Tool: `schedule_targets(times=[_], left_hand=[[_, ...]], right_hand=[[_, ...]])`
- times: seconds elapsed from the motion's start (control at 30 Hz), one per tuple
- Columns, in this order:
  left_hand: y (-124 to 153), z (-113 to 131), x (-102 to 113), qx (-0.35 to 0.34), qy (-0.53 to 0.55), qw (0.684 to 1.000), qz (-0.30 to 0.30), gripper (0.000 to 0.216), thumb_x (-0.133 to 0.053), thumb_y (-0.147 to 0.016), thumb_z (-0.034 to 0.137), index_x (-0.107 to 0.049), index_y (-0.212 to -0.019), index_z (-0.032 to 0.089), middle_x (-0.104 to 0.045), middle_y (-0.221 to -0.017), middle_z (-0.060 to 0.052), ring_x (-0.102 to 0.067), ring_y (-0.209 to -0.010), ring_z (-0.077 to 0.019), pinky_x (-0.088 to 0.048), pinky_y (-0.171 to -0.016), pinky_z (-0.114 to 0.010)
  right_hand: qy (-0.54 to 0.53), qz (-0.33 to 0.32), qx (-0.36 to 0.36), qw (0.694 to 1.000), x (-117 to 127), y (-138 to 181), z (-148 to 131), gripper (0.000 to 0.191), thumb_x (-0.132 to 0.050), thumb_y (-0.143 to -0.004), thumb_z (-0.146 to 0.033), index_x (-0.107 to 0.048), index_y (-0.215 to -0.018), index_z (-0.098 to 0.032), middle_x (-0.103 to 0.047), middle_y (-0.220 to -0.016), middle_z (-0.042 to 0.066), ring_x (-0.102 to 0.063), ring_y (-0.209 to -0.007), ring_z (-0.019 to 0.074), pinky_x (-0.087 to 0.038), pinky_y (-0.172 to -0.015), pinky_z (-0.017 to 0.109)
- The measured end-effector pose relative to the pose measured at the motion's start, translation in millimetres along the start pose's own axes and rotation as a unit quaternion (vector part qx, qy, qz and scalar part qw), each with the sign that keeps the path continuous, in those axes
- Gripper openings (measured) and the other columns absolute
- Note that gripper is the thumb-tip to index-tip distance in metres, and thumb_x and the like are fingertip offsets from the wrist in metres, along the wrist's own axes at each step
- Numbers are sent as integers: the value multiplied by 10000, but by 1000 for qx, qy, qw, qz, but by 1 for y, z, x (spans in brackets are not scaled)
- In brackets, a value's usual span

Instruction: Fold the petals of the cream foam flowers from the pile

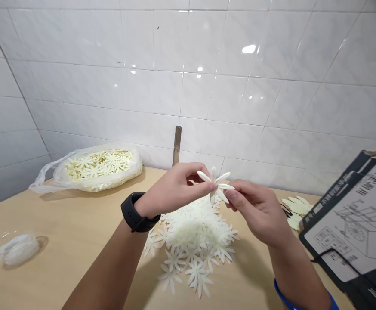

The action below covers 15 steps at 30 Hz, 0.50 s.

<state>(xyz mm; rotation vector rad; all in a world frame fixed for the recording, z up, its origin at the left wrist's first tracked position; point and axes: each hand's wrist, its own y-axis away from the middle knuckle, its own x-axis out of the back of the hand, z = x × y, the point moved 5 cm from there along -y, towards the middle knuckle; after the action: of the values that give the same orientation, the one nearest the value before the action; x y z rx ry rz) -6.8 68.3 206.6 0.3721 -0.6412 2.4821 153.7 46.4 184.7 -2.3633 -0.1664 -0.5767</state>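
Note:
A white artificial flower (222, 177) with several narrow petals is held up in front of me. My left hand (183, 185), wearing a black wristband (137, 214), pinches it at the centre between thumb and fingers. From the right, my right hand (255, 209) has its thumb and fingertips closed at the tips of the right-side petals. Below both hands spreads a heap of loose white flower pieces (194, 232) on the wooden table (87, 241). The fingers behind the flower are partly hidden.
A clear plastic bag (133, 170) full of similar pale flowers lies at the back left. White thread or cord (20, 249) sits at the left. A printed cardboard box (352, 224) leans at the right, beside more pale flower pieces (297, 206). A metal bracket (177, 146) stands against the tiled wall.

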Motion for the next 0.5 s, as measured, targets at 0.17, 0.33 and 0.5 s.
schedule_targets(times=[0.17, 0.33, 0.5], left_hand=[[-4, 1, 1, -35, 89, 995, 37, 208, -702, -799, 279, -569, -727, 136, -562, -669, 22, -535, -620, -80, -444, -575, -193], [-7, 1, -8, -54, 134, 989, 42, 266, -718, -797, 301, -567, -675, 119, -543, -606, 31, -521, -558, -66, -440, -541, -187], [-8, -1, -19, -48, 155, 987, 0, 273, -683, -830, 344, -570, -721, 122, -627, -646, -15, -579, -582, -94, -465, -558, -214]], right_hand=[[-33, -4, -2, 999, -4, 0, 1, 325, -425, -970, -296, -528, -680, -188, -479, -622, -7, -433, -591, 137, -347, -558, 282], [-55, 12, 11, 998, -4, -2, 1, 315, -427, -967, -282, -516, -679, -191, -453, -610, -15, -423, -577, 133, -340, -538, 276], [-124, 23, 44, 991, -10, -2, 7, 321, -434, -958, -286, -506, -658, -194, -464, -601, -11, -435, -560, 137, -355, -530, 279]])
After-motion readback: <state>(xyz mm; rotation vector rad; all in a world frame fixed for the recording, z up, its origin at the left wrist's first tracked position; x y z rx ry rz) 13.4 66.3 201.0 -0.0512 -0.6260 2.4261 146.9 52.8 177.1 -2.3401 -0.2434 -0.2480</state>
